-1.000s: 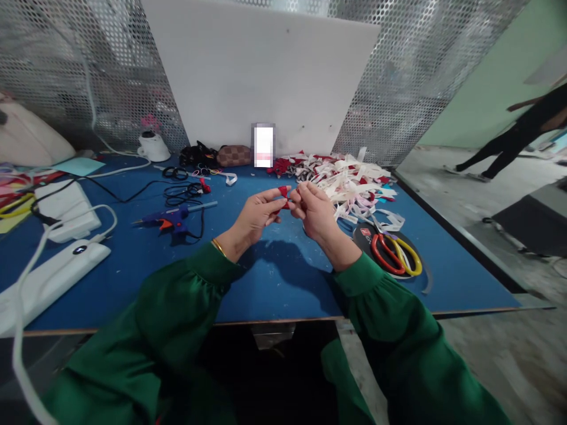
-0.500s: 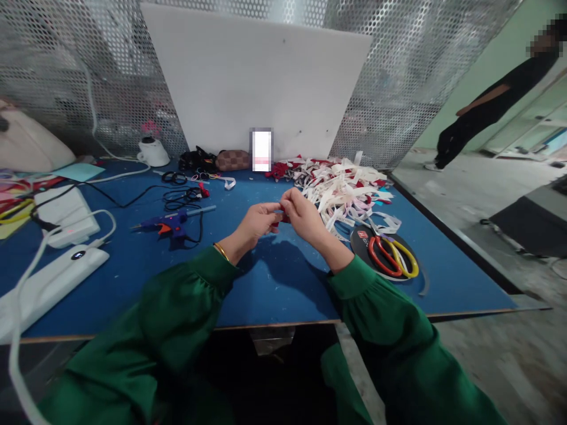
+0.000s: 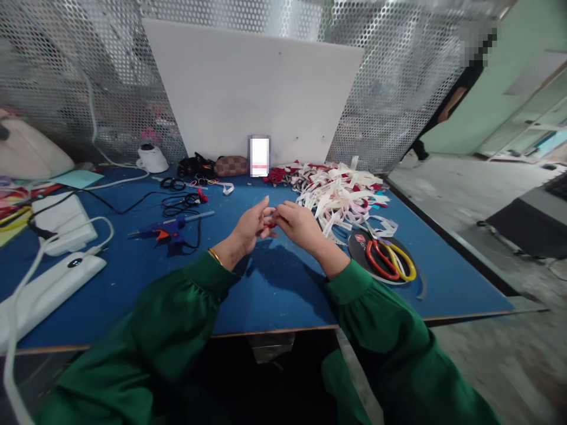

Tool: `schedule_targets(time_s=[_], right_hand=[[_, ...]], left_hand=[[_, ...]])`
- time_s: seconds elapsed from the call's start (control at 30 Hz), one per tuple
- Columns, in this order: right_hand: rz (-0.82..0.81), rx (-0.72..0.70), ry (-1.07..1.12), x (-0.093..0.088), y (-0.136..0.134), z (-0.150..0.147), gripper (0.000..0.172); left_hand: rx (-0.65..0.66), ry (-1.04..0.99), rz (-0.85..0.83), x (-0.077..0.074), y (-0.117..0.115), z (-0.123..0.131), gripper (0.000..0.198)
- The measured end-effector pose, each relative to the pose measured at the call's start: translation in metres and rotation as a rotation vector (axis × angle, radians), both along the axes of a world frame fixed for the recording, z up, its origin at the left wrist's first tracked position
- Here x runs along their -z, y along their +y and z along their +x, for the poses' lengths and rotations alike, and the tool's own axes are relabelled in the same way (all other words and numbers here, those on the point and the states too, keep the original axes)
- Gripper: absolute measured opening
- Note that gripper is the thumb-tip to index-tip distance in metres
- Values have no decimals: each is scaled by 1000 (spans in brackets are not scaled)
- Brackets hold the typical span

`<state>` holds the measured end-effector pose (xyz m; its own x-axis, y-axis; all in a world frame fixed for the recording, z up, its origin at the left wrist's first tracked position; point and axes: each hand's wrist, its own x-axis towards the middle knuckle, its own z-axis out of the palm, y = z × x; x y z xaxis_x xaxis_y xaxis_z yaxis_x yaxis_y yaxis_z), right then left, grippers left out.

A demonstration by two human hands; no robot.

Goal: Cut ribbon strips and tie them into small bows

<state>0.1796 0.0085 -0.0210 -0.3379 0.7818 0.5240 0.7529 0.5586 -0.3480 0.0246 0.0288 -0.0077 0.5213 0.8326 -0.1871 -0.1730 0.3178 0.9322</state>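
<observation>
Above the middle of the blue table, my two hands meet at a small red piece that looks like ribbon; the fingers cover most of it. My right hand is closed, its fingertips pinching the red piece. On the other side, my left hand has its thumb raised and its fingers spread, with the fingertips against the red piece. A heap of white, pink and red ribbon strips lies beyond my right hand. Scissors with red and yellow handles rest on a black disc to the right.
A blue glue gun lies left of my hands, with black cables behind it. Further left are a white power bank and a white box. A lit phone leans on a white board. A person stands beyond the mesh.
My left thumb has lifted away from the red piece and the left fingers have spread. My right hand keeps its pinch. The person at the right has shifted left in view.
</observation>
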Motion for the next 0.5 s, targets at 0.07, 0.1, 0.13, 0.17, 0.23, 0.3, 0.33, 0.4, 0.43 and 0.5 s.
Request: schedule_targets(time_s=[0.07,0.1,0.13,0.17,0.23,0.3,0.33,0.4,0.43,0.5], right_hand=[[-15,2,86,2,1,-1,18],[-36,4,149,2,2,-1,17],[-71,6,225,3,3,-1,15],[-119,9,315,4,5,-1,15],[-237,9,514,5,7,-1,19],[-335,-31,657,4,8,0,23],[-362,-68,676,2,7,2,22],[-352,-150,589,-2,4,5,15],[-314,-182,490,-4,3,6,10],[-204,-195,271,-7,0,8,15]], left_hand=[[27,16,19,1,0,0,56],[28,26,33,2,0,0,58],[24,35,48,3,0,0,60],[19,44,59,5,1,0,61],[12,52,65,7,2,1,65],[14,44,55,8,3,1,70],[12,35,50,7,3,1,72],[6,15,42,5,3,0,75],[13,6,38,4,4,-1,76],[43,-3,19,3,5,-3,77]])
